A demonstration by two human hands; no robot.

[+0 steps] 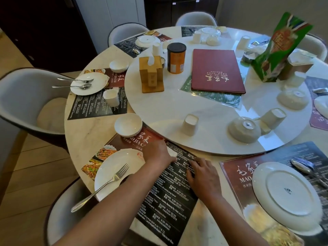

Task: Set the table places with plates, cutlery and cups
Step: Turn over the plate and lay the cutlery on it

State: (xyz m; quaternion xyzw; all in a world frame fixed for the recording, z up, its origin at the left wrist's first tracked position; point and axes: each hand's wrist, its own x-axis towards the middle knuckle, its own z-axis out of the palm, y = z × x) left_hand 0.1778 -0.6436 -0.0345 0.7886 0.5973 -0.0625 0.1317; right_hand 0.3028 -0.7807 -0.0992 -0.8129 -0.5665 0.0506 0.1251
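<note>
Near place setting, both hands down on the placemat

Left hand (158, 153) gripped a small white cup (173, 153) on the printed placemat (170, 197); right hand (202, 178) lay flat on it, at 4 o'clock from the left. Plate (113, 167) with fork (104, 185) sat at 8 o'clock of the left hand, white bowl (128, 125) at 11 o'clock. Red menu (216, 71) lay on the turntable (159, 107).

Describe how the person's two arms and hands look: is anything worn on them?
Both forearms are bare, with no sleeves in view. The left hand and right hand wear no gloves. No watch, bracelet or ring shows on wrists or fingers.
</note>
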